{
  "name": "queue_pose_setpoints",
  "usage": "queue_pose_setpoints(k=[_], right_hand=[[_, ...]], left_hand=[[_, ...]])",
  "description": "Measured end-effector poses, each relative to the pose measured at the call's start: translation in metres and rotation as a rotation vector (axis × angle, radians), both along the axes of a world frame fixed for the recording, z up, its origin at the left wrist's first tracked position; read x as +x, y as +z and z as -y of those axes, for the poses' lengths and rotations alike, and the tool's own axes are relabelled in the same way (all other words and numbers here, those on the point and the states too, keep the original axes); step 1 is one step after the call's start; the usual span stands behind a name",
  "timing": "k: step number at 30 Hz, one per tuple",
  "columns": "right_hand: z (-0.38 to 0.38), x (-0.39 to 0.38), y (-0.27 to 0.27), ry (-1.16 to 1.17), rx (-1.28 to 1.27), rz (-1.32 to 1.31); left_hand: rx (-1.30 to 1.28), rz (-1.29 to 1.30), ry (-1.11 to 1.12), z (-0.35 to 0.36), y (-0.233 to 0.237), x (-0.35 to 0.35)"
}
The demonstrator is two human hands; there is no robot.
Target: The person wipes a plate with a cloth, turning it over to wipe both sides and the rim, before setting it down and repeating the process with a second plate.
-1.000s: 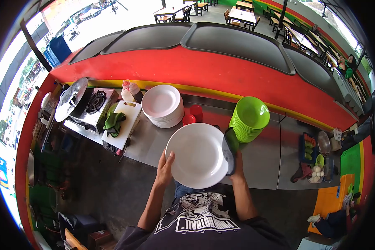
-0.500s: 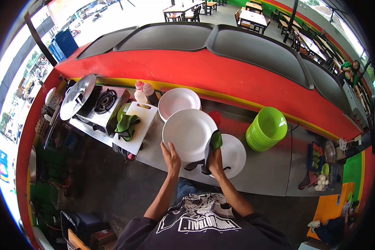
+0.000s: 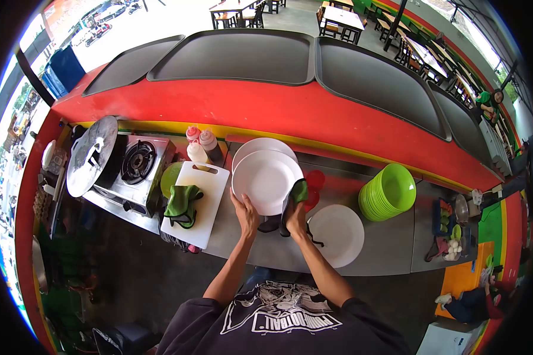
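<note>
A white plate (image 3: pixel 266 182) is held up between both hands over the steel counter. My left hand (image 3: pixel 244 214) grips its lower left edge. At the lower right edge, my right hand (image 3: pixel 295 219) holds it through a dark and green cloth (image 3: pixel 296 194). Just behind it sits another white plate (image 3: pixel 265 145), partly covered by the held one. One more white plate (image 3: pixel 337 235) lies on the counter to the right of my right hand. Beyond it stands a leaning stack of green bowls (image 3: pixel 389 192). Something dark under the held plate is mostly hidden.
At the left are a gas stove (image 3: pixel 137 165), a large lid (image 3: pixel 93 157), and a white cutting board (image 3: pixel 204 204) with a green cloth (image 3: pixel 183 206) on it. Squeeze bottles (image 3: pixel 210 145) stand behind. Black trays (image 3: pixel 231 56) line the red ledge. Other people are at the far right.
The held plate has moved slightly back over the rear plate, away from the plate on the right, which now shows more fully. The whole view has shifted a little.
</note>
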State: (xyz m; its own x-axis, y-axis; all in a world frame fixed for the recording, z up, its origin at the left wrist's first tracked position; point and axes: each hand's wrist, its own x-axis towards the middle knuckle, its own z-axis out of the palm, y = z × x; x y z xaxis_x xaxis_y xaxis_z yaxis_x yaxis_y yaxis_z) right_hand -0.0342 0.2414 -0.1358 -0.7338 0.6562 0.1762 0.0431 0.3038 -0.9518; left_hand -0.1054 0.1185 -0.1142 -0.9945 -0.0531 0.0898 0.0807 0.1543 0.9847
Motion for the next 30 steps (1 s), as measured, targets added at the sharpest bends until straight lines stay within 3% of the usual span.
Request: queue_pose_setpoints(k=[5, 8, 11, 14, 18, 22, 27, 30], right_hand=[[0.009, -0.017, -0.003, -0.04, -0.167, 0.03], [0.014, -0.026, -0.004, -0.03, 0.038, -0.064], [0.017, -0.03, -0.021, -0.046, 0.147, 0.067], [0.023, -0.035, -0.01, -0.067, 0.022, 0.021], [0.035, -0.036, 0.005, -0.085, -0.166, 0.112], [0.047, -0.037, 0.012, -0.12, -0.121, -0.023], [0.046, -0.013, -0.005, -0.095, -0.569, 0.051], [0.052, 0.02, 0.044, -0.09, -0.925, -0.056]], left_hand=[[-0.04, 0.059, -0.086, 0.001, 0.0, -0.02], [-0.001, 0.096, -0.123, -0.002, 0.001, -0.026], [-0.025, 0.009, -0.133, -0.005, -0.013, -0.031], [0.028, 0.048, -0.2, -0.005, -0.006, -0.028], [-0.162, 0.073, -0.214, -0.006, -0.024, -0.03], [-0.084, 0.086, -0.235, -0.004, -0.017, -0.024], [0.036, 0.216, -0.335, 0.017, -0.016, -0.013], [0.096, 0.29, -0.331, 0.033, -0.033, 0.005]])
